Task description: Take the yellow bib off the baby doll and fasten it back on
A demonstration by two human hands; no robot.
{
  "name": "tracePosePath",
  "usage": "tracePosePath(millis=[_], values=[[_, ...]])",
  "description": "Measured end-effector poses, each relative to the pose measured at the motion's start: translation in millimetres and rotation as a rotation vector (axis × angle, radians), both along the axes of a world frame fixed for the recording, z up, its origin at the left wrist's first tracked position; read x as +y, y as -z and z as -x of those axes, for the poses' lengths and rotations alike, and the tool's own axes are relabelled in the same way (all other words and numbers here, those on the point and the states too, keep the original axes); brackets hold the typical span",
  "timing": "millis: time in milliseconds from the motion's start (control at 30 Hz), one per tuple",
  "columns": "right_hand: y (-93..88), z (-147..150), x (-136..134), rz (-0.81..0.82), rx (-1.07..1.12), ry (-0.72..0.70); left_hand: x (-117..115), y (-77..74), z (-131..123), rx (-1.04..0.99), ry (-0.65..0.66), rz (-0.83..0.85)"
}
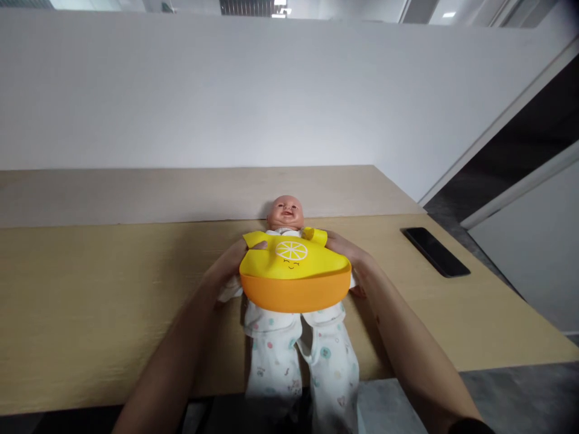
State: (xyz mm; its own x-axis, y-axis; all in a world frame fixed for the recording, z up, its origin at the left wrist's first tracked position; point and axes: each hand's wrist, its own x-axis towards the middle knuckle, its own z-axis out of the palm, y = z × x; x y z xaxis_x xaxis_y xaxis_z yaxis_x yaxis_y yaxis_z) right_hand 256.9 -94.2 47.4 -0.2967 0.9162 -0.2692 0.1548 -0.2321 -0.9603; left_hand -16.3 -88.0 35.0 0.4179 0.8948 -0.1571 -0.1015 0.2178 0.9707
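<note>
A baby doll in white patterned pyjamas lies on its back on the wooden table, legs hanging over the near edge. A yellow silicone bib with an orange catch pocket and a lemon face lies on its chest. My left hand grips the bib's left strap beside the doll's shoulder, thumb on top. My right hand holds the bib's right strap at the other shoulder; its fingers are mostly hidden behind the bib.
A black phone lies face down on the table at the right, near the edge. A white partition wall stands behind the table. Grey floor shows to the right and below.
</note>
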Motion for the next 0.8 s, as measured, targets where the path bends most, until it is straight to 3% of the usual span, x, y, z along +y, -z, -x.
tracePosePath(millis=[67, 167, 367, 567, 633, 800], values=[[-3.3, -3.6, -2.5, -0.066, -0.044, -0.004, 4.0, 5.5, 6.0, 0.037, 0.007, 0.009], [-4.9, -9.0, -5.0, -0.172, -0.123, 0.014, 8.9, 8.3, 13.4, 0.115, -0.111, 0.006], [8.5, -15.6, -4.1, -0.391, -0.315, 0.190, 1.8, -8.0, 13.4, 0.152, -0.380, -0.151], [10.5, -9.6, -7.9, -0.629, -0.498, 0.306, -3.4, -5.5, 2.6, 0.058, -0.436, -0.145], [6.2, -3.8, -12.7, -0.621, -0.568, 0.316, -2.1, -2.0, 1.8, 0.021, -0.424, -0.141], [2.3, 3.5, -20.3, -0.487, -0.657, 0.189, 1.6, 2.6, 5.4, -0.047, -0.378, -0.161]])
